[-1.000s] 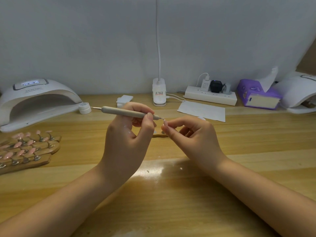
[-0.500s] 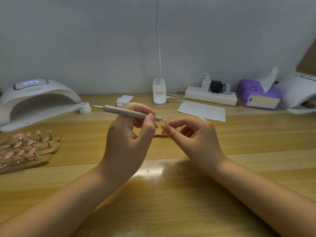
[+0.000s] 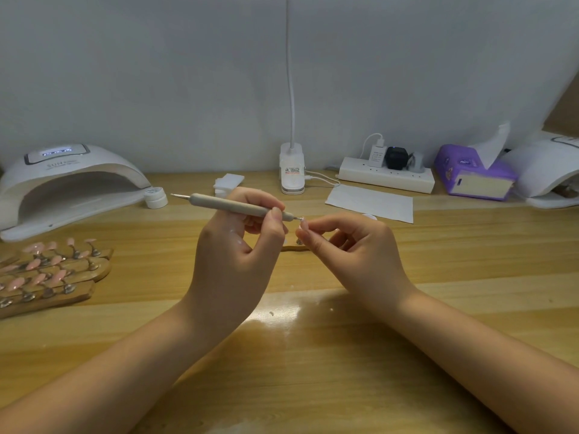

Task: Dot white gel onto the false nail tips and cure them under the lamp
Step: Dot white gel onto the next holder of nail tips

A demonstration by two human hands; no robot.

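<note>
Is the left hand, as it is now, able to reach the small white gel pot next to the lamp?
Probably yes. The gel pot stands in the open beside the curing lamp, nothing between. But the left hand grips the dotting pen, so it could only dip, not lift.

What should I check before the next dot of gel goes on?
1. Left hand grips the grey dotting pen: ok.
2. Right hand pinches the small false nail tip: ok.
3. Pen's metal point sits at the tip: ok.
4. Gel loaded on the point: cannot tell.
5. White dome curing lamp display lit, opening unobstructed: ok.
6. Small white gel pot within reach: ok.
</note>
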